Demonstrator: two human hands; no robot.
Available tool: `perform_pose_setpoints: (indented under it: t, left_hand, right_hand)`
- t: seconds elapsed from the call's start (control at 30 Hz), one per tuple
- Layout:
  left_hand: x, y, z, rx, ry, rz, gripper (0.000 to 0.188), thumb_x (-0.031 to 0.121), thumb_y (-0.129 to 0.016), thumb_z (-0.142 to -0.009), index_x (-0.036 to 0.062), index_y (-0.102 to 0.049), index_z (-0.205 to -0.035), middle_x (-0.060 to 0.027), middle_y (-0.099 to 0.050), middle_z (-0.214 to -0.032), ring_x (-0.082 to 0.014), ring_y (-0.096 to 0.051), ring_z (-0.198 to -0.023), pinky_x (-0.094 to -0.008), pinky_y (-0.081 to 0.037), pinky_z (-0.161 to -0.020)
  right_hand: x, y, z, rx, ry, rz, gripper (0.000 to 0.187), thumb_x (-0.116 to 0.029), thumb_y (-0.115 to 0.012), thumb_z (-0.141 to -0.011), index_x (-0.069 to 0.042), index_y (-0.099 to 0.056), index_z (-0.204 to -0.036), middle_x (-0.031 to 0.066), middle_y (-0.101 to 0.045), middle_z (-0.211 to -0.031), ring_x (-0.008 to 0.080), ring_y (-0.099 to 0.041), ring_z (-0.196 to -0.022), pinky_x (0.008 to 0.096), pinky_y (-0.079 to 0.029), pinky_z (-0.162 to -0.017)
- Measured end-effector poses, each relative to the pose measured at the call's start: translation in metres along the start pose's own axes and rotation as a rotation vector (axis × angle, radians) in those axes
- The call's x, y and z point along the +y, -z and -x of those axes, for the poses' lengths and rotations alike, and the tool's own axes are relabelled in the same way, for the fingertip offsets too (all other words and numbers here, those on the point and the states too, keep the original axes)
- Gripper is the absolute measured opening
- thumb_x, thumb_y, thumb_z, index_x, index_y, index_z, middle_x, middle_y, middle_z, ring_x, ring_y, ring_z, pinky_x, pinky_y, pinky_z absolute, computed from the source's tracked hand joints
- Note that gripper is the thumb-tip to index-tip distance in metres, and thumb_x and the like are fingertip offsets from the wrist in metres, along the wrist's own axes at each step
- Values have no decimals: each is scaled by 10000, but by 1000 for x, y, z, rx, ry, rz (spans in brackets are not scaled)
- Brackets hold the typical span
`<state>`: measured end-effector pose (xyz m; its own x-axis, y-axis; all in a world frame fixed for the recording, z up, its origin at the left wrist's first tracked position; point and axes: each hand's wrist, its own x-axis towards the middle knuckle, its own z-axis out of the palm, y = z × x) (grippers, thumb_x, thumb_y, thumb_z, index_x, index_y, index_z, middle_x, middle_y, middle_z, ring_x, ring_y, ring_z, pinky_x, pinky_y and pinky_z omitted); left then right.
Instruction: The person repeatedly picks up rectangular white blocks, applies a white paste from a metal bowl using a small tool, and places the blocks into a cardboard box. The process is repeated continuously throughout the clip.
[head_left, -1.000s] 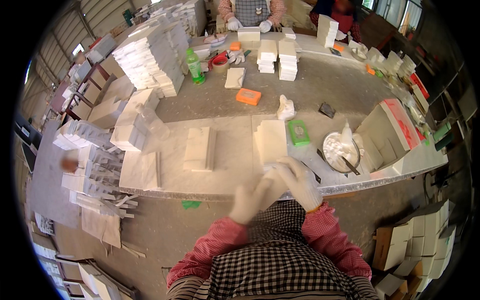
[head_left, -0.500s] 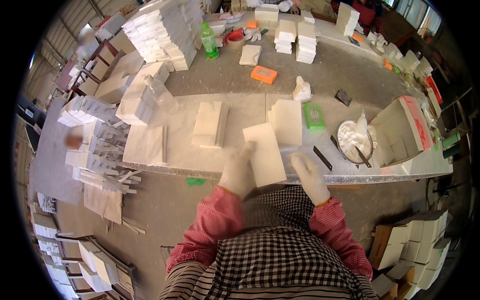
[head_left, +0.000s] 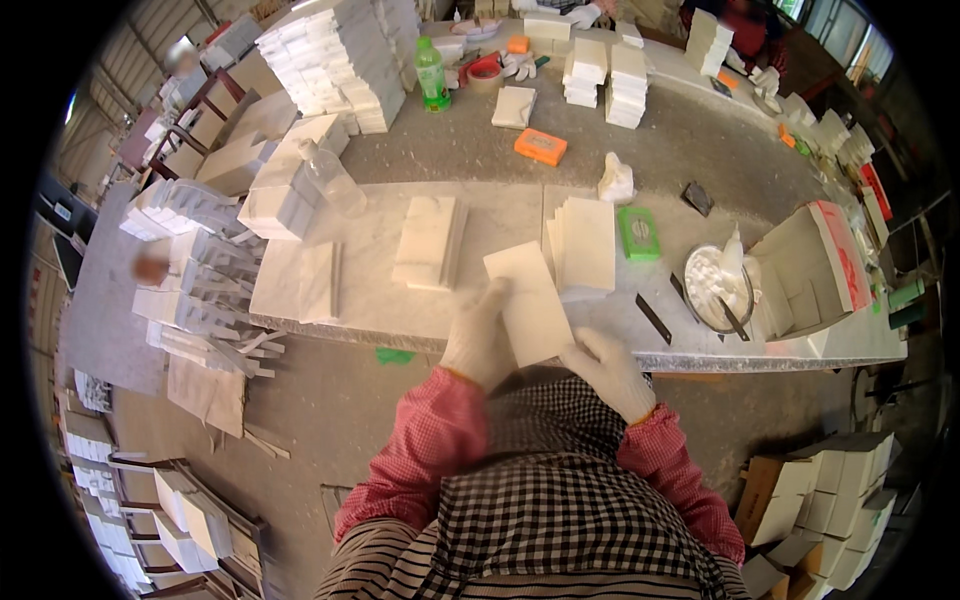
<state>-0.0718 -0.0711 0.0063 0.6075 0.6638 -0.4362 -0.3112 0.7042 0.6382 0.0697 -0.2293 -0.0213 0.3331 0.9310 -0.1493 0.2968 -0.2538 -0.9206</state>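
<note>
A white rectangular tile (head_left: 530,303) is tilted in front of me at the table's near edge. My left hand (head_left: 478,338), in a white glove, grips its left side with the thumb on its face. At the tile's lower right corner, my gloved right hand (head_left: 608,373) has its fingertips closed on the edge. Just beyond stands a fanned stack of white tiles (head_left: 585,245). To its left lies a smaller tile stack (head_left: 428,243), and farther left a few narrow tile pieces (head_left: 320,282). A green box (head_left: 639,233) sits right of the fanned stack.
On the right are a black flat blade (head_left: 654,318), a bowl of white paste (head_left: 712,275) with a tool in it, and an open carton (head_left: 800,265). A clear bottle (head_left: 335,180), orange box (head_left: 541,147) and green bottle (head_left: 432,75) stand farther back. Co-workers are at the far side.
My right hand has moved left and up to the tile's lower corner; before, it was apart from it. The left hand still holds the tile. The whole view has shifted slightly.
</note>
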Motion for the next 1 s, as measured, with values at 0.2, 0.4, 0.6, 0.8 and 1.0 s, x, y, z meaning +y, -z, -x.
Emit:
perform_pose_setpoints:
  t: [0.2, 0.4, 0.6, 0.8, 1.0]
  left_hand:
    - [35, 28, -34, 155, -231, -440, 471, 271, -616, -1051, -86, -556, -1352, -162, -681, -1190, -256, -696, -1014, -391, -612, -862]
    - [113, 66, -88, 306, -442, -727, 420, 312, -649, -1024, -82, -721, -1149, -88, -735, -945, -159, -670, -830, -332, -541, -767]
    - [153, 87, -120, 308, -394, -1024, 456, 306, -636, -1035, -123, -701, -1179, -127, -745, -973, -187, -688, -836, -339, -551, -765]
    - [153, 80, -119, 471, -390, -1694, 535, 436, -620, -1008, -55, -726, -1192, -192, -769, -1068, -270, -749, -898, -405, -575, -826]
    - [133, 105, -125, 494, -408, -1448, 749, 517, -605, -990, -88, -560, -1430, -280, -655, -1349, -323, -656, -1235, -364, -496, -1039]
  right_hand:
    - [24, 1, -2, 112, 102, 66, 332, -285, -666, -987, 4, -704, -1147, 199, -735, -996, 304, -715, -923, 386, -540, -842]
    - [59, 3, -9, 297, 65, 109, 295, -302, -640, -996, -50, -731, -1117, 183, -739, -1009, 338, -714, -932, 400, -546, -837]
    - [59, -1, -9, 332, 41, 152, 264, -297, -642, -992, -78, -749, -1093, 166, -738, -972, 345, -713, -903, 409, -551, -817]
    - [58, -1, -6, 353, 53, 177, 265, -302, -638, -993, -81, -750, -1090, 163, -738, -979, 341, -716, -911, 408, -552, -822]
    - [62, -3, -7, 351, 53, 190, 273, -318, -637, -993, -99, -748, -1113, 166, -740, -1001, 356, -712, -943, 418, -551, -836]
